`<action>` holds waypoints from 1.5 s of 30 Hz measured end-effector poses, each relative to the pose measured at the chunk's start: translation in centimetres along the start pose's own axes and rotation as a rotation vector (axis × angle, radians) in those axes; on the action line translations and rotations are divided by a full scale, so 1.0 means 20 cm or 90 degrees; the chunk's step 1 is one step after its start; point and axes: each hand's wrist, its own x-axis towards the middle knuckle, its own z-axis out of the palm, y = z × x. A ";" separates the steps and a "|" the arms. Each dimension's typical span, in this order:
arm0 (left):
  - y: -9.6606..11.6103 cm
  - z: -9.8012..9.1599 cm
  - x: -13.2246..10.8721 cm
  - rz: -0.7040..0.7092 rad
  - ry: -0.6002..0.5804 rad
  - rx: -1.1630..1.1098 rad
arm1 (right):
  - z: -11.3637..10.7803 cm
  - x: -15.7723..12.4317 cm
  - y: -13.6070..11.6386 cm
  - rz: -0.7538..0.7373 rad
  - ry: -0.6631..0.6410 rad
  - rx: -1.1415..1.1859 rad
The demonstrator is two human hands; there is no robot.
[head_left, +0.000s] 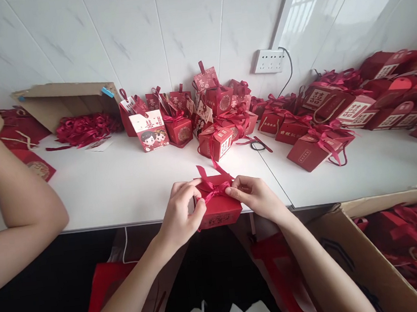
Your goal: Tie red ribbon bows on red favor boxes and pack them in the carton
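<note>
A red gift box [220, 212] sits at the table's front edge, slightly overhanging it, with a shiny red ribbon bow [215, 190] on its top. My left hand [184, 209] is at the bow's left side, thumb and fingers pinched on the ribbon. On the right side, my right hand [255, 193] pinches the ribbon close to the knot. Loose ribbon tails stretch up and away behind the box. Just beyond it stands another red box [216, 144] with a white label and a ribbon.
Many red boxes [179, 129] line the tiled wall. Ribbons [87, 128] lie by an open carton [64, 94]. At the left are another person's arms [31, 209]. A cardboard box [353, 255] of red items stands at the lower right. A socket strip [268, 61] hangs above.
</note>
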 end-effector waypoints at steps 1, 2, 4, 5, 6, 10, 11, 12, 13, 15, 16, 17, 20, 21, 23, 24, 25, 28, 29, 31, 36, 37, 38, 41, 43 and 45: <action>-0.01 0.00 0.01 -0.026 -0.002 -0.018 | -0.01 0.00 0.01 0.009 -0.015 0.026; -0.02 0.01 0.01 -0.053 -0.001 -0.042 | -0.01 0.01 0.01 0.015 -0.028 0.050; -0.04 0.01 0.01 -0.098 0.003 -0.100 | -0.02 0.02 0.02 0.021 -0.049 0.090; -0.04 0.02 0.01 -0.115 0.003 -0.129 | -0.03 0.02 0.02 0.023 -0.059 0.109; -0.05 0.02 0.02 -0.128 0.001 -0.157 | -0.03 0.02 0.02 0.027 -0.070 0.128; -0.07 0.02 0.02 -0.149 -0.011 -0.235 | -0.06 0.04 0.04 0.048 -0.119 0.203; -0.08 0.02 0.02 -0.148 -0.010 -0.247 | -0.06 0.04 0.05 0.049 -0.127 0.218; -0.09 0.03 0.02 -0.144 -0.006 -0.255 | -0.06 0.04 0.06 0.046 -0.133 0.233; -0.09 0.03 0.02 -0.140 0.001 -0.260 | -0.06 0.04 0.08 0.041 -0.137 0.247; -0.10 0.05 0.01 -0.125 0.023 -0.256 | -0.05 0.04 0.12 0.026 -0.142 0.273; -0.10 0.06 0.01 -0.115 0.039 -0.248 | -0.04 0.04 0.14 0.019 -0.142 0.282; -0.10 0.07 0.00 -0.103 0.058 -0.235 | -0.05 0.04 0.16 0.013 -0.140 0.284; -0.08 0.08 -0.01 -0.062 0.102 -0.177 | -0.09 0.03 0.18 0.000 -0.152 0.230; -0.08 0.08 -0.02 -0.046 0.104 -0.155 | -0.12 0.03 0.17 -0.013 -0.144 0.193; -0.06 0.07 -0.01 -0.013 0.093 -0.123 | -0.17 0.05 0.12 -0.055 -0.077 0.101; -0.05 0.07 -0.01 0.005 0.096 -0.116 | -0.18 0.06 0.08 -0.076 -0.032 0.049; -0.04 0.06 -0.01 0.027 0.111 -0.109 | -0.19 0.08 0.04 -0.097 0.002 -0.004; 0.00 0.07 0.00 0.105 0.197 -0.050 | -0.14 0.16 -0.08 -0.147 -0.049 -0.154; 0.01 0.07 0.01 0.131 0.213 -0.014 | -0.11 0.19 -0.12 -0.157 -0.096 -0.192; 0.04 0.09 0.01 0.167 0.205 0.060 | -0.04 0.25 -0.16 -0.160 -0.170 -0.251; 0.06 0.13 0.01 0.168 0.160 0.149 | 0.01 0.34 -0.21 -0.123 -0.268 -0.291; 0.06 0.13 0.01 0.164 0.162 0.156 | 0.01 0.35 -0.22 -0.117 -0.282 -0.292; 0.06 0.13 0.00 0.161 0.167 0.164 | 0.01 0.35 -0.23 -0.106 -0.294 -0.298; 0.08 0.14 -0.01 0.167 0.204 0.206 | 0.01 0.38 -0.29 -0.037 -0.326 -0.373; 0.09 0.15 -0.02 0.173 0.233 0.233 | 0.03 0.39 -0.34 -0.005 -0.342 -0.457; 0.09 0.15 -0.03 0.177 0.252 0.243 | 0.04 0.41 -0.37 -0.012 -0.360 -0.523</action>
